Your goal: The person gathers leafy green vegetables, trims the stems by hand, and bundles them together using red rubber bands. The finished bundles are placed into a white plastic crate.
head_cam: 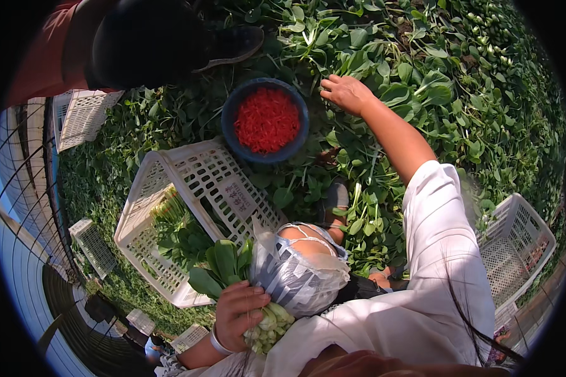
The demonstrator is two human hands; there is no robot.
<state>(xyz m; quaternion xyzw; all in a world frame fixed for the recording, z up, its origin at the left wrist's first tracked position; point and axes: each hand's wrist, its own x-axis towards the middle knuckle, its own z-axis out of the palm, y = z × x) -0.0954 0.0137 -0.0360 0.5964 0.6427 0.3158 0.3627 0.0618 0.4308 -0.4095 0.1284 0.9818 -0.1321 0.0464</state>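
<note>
My left hand [243, 313], with a bracelet at the wrist, grips a bunch of leafy greens [221, 268] close to my body. Its pale stem ends [270, 327] point toward me and its dark leaves toward the crate. My right arm stretches forward, and my right hand [346, 93] is low over the greens [358, 66] on the ground. Its fingers are bent, and whether they hold anything is hidden. Between the hands stands a blue plastic basin [304, 127] full of red strips [268, 121], possibly ties. A white plastic crate [240, 188] holds bunched greens [184, 235].
Another person's dark shoe [236, 45] and red-clothed leg [33, 61] are at the upper left. More white crates stand at the left [87, 118], lower left [94, 247] and right [509, 249]. A wire mesh [26, 174] borders the left. Plastic sheeting [306, 282] covers my knee.
</note>
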